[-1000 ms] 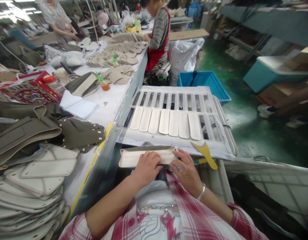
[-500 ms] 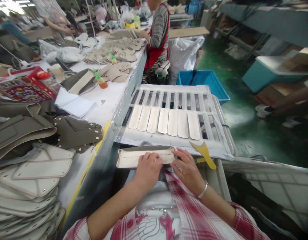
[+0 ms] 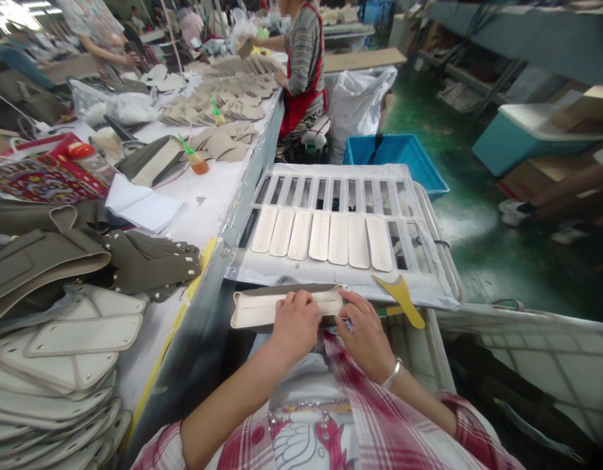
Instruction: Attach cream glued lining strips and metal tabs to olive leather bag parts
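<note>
Across my lap lies an unfinished bag [image 3: 260, 310], its long cream base panel facing up and dark grey-green sides showing around it. My left hand [image 3: 297, 318] rests over the middle of the panel, fingers curled and pressing on it. At the panel's right end, my right hand [image 3: 365, 333] pinches the corner edge between thumb and fingers. Just beyond the bag, a white slatted rack [image 3: 301, 269] holds a row of several cream panels [image 3: 319, 235]. A yellow forked tool [image 3: 400, 299] lies on the rack's near right edge.
On the left table, a stack of cream panels with snaps [image 3: 51, 385] sits below dark bag parts [image 3: 42, 261]. A glue bottle [image 3: 198, 162] and white paper [image 3: 143, 203] lie farther back. Beyond the rack are a blue bin [image 3: 399, 156] and a seated co-worker [image 3: 301, 72].
My left hand has shifted slightly right along the panel, its fingers more curled. My right hand stays at the same end. The co-worker's arm has reached out over the table.
</note>
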### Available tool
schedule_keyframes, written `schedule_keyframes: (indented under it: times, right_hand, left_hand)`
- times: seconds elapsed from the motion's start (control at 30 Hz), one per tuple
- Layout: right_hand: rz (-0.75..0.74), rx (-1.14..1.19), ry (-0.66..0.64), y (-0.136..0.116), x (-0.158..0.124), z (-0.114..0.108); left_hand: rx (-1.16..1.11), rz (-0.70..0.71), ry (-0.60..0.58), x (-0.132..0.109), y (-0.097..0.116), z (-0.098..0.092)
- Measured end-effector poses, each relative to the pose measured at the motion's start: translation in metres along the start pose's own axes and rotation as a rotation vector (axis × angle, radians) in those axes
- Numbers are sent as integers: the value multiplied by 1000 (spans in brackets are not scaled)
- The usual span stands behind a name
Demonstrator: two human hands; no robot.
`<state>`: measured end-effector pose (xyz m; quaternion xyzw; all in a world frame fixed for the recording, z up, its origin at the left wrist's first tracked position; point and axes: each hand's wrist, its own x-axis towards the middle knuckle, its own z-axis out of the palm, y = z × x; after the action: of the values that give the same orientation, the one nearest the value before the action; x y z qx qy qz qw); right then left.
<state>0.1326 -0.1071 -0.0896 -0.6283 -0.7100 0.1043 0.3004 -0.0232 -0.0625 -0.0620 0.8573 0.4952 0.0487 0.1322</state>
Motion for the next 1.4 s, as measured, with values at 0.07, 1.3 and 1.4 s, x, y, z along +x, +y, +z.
schedule_keyframes:
  times: [0.07, 1.3, 1.4]
  right_hand:
    - [5, -37, -15, -3, 1, -2]
    - [1342, 1173, -352, -43, 17, 19]
    - [1351, 1182, -377, -49, 21, 23]
  left_hand:
    - [18, -2, -3, 1, 1, 0]
    - [-99, 133, -5, -8, -47, -15]
    - [-33, 180, -25, -4, -48, -17]
